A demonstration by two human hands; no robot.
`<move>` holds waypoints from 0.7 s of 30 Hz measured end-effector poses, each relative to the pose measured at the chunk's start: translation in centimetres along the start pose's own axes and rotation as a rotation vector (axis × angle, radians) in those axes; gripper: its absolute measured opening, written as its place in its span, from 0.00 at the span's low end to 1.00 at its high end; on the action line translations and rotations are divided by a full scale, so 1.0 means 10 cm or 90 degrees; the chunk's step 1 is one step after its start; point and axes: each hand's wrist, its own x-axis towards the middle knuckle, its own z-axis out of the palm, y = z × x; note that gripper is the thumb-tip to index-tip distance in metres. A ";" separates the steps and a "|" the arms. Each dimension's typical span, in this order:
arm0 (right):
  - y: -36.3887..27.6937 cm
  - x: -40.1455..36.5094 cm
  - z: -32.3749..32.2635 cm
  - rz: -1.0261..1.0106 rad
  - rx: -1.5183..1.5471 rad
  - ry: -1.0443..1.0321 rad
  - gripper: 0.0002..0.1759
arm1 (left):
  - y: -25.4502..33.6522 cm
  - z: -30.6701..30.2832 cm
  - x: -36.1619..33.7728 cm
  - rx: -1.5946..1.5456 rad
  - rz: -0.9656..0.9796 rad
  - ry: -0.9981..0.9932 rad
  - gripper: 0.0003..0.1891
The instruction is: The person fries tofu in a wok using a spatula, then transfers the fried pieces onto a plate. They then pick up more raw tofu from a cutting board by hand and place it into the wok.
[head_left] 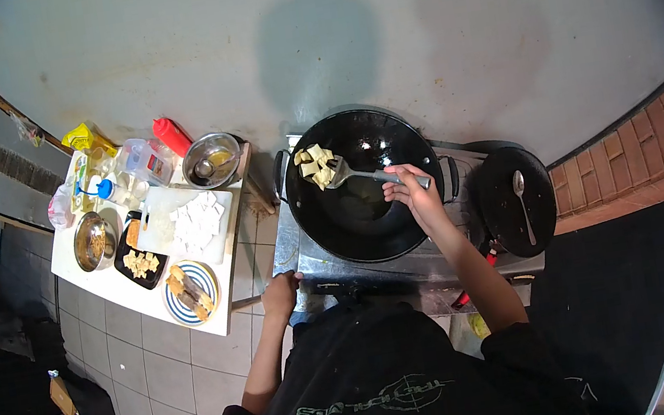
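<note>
Right hand closed on the grey handle of a spatula, thumb and fingers wrapped near its end; spatula runs leftward from this grip, its head up against pale cubes in a black wok. Cubes sit in a cluster left of the grip, on the wok's left side; whether any rest on the blade cannot be told. Left hand, left of the grip and nearer the body, is curled by the front edge of the stove; cannot tell if it grasps anything. Handling, judged: spatula light and stiff, best held at the handle's far end, away from the wok; cubes likely light, soft, easily broken and perhaps slick, better carried from beneath than pinched. Right of the grip: a black pan with a spoon lying in it. Writing: lettering on the black shirt, on the body side of the grip, appears inverted, not read with confidence; print on the yellow packet, well left, too small. No brand legible.
</note>
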 end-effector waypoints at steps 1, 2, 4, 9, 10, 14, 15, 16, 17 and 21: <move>0.00 -0.01 0.00 -0.002 -0.003 0.002 0.18 | -0.03 0.02 0.01 0.001 0.000 0.000 0.17; 0.00 -0.01 0.00 -0.003 -0.007 0.004 0.18 | -0.07 0.07 0.04 -0.009 0.005 0.001 0.17; -0.03 -0.02 -0.01 -0.003 -0.019 0.000 0.18 | -0.08 0.07 0.05 -0.017 0.009 0.002 0.17; -0.09 -0.07 -0.08 -0.014 -0.043 -0.010 0.17 | -0.05 0.05 0.01 -0.013 0.014 0.020 0.19; -0.11 -0.08 -0.09 -0.014 -0.068 -0.004 0.17 | -0.05 0.05 0.02 -0.013 0.014 0.020 0.19; -0.18 -0.14 -0.19 0.002 -0.109 0.000 0.16 | -0.05 0.05 0.02 -0.001 0.014 0.014 0.19; -0.18 -0.14 -0.23 0.003 -0.109 0.001 0.16 | -0.05 0.04 0.01 -0.008 0.013 0.010 0.20; -0.17 -0.13 -0.27 -0.001 -0.107 -0.003 0.17 | -0.06 0.05 0.02 -0.008 0.013 0.009 0.20; -0.16 -0.13 -0.30 -0.004 -0.105 -0.008 0.17 | -0.08 0.07 0.04 -0.005 0.014 0.008 0.20; -0.14 -0.14 -0.34 -0.008 -0.139 -0.023 0.17 | -0.04 0.04 0.03 -0.006 0.015 -0.004 0.19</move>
